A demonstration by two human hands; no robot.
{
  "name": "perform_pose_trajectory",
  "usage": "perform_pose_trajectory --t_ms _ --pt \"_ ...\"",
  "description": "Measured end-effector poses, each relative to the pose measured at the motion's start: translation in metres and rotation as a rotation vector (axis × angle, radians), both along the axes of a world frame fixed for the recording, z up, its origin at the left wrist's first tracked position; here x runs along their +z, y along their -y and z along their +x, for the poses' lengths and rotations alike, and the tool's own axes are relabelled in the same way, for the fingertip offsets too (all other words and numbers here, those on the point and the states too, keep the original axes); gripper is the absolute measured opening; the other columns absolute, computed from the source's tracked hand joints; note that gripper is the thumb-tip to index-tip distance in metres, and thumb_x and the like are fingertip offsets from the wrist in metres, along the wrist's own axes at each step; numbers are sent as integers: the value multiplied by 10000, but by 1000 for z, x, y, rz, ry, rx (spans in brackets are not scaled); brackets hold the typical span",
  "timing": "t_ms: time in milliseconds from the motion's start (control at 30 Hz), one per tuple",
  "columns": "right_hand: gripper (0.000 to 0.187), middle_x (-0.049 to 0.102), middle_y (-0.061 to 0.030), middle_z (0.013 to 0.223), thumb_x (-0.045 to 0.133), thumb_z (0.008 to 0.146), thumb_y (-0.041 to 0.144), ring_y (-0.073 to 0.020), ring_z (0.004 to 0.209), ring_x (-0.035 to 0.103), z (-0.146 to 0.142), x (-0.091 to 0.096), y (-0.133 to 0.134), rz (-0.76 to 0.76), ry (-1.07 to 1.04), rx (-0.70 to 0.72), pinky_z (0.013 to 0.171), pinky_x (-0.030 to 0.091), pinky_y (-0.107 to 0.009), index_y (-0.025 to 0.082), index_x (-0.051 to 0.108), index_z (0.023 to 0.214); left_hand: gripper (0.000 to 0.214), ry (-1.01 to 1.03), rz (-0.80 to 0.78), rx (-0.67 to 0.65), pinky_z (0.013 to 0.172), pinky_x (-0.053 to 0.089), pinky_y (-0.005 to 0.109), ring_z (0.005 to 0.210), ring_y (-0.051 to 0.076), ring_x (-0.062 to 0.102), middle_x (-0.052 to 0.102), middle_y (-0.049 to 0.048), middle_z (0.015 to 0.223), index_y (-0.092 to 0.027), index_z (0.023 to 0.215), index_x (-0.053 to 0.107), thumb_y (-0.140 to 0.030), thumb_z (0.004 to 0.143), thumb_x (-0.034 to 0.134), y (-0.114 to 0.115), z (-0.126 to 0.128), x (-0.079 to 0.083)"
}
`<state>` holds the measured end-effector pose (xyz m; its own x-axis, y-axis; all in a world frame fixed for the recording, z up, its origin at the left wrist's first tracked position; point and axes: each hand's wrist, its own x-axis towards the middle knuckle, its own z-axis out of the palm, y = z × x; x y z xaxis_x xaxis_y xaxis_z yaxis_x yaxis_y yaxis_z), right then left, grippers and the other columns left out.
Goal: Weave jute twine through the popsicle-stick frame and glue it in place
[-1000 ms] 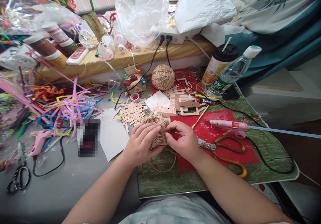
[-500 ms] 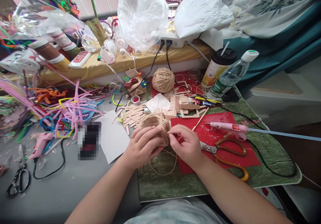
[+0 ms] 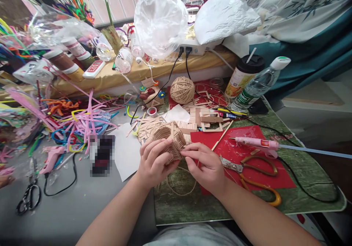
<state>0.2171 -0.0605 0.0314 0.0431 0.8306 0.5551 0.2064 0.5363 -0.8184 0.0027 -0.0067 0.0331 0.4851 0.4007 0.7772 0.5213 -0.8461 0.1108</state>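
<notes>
My left hand [image 3: 154, 163] grips a small house-shaped model [image 3: 168, 137] built of wooden craft sticks and wound with twine. My right hand [image 3: 205, 165] is pinched against the model's right side, where a strand of twine [image 3: 180, 187] loops down onto the green mat [image 3: 242, 202]. The ball of twine [image 3: 182, 90] rests farther back on the mat. Loose craft sticks [image 3: 150, 123] and stick frames [image 3: 209, 119] lie just behind the model.
A pink glue gun [image 3: 257, 143] and orange-handled scissors [image 3: 255, 178] lie on red paper [image 3: 247, 158] to the right. Bottle [image 3: 257, 86] and cup [image 3: 243, 73] stand behind. Pipe cleaners [image 3: 74, 117], another glue gun [image 3: 51, 158], black scissors [image 3: 29, 198] crowd the left.
The model has turned in my hands, its ridged roof now tilted up toward me. My right fingers shifted along its side. The view tipped down slightly.
</notes>
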Motion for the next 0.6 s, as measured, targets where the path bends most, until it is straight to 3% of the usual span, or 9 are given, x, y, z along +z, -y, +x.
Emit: perform_pose_trajectory --t_ms 133,233,333,500,600 --pt "302 743 -71 1113 732 952 171 -248 1068 732 -1 -6 -3 -106 -16 -41 963 632 -433 304 774 1220 721 87 -145 25 1014 562 515 1210 331 715 711 166 1352 -270 1347 514 -320 748 912 -3 1 -1" --pt "573 645 -103 1428 852 873 264 -329 1365 616 -2 -12 -5 -130 72 -40 1187 519 -552 344 678 1413 793 127 -221 21 1033 563 546 1234 350 702 681 187 1373 -252 1422 510 -299 735 902 -3 3 -1" --pt "691 468 -83 1679 819 932 337 -346 1558 459 -2 -18 -5 -198 90 44 1298 401 -597 391 546 1564 749 153 -258 5 1059 562 565 1255 357 691 673 184 1389 -249 1407 549 -265 736 883 -1 4 1" --pt "593 466 -65 1702 709 1027 355 -321 1587 443 -2 -22 -5 -238 48 104 1322 379 -585 396 527 1590 689 148 -317 -8 1097 565 559 1309 358 681 662 183 1454 -255 1425 577 -251 791 846 1 2 -2" --pt "663 475 -73 1696 744 993 292 -323 1573 462 -3 -21 -5 -200 59 77 1316 386 -589 399 504 1602 631 243 -474 -48 1169 513 583 1402 368 627 630 192 1507 -242 1455 568 -289 870 802 1 -1 -10"
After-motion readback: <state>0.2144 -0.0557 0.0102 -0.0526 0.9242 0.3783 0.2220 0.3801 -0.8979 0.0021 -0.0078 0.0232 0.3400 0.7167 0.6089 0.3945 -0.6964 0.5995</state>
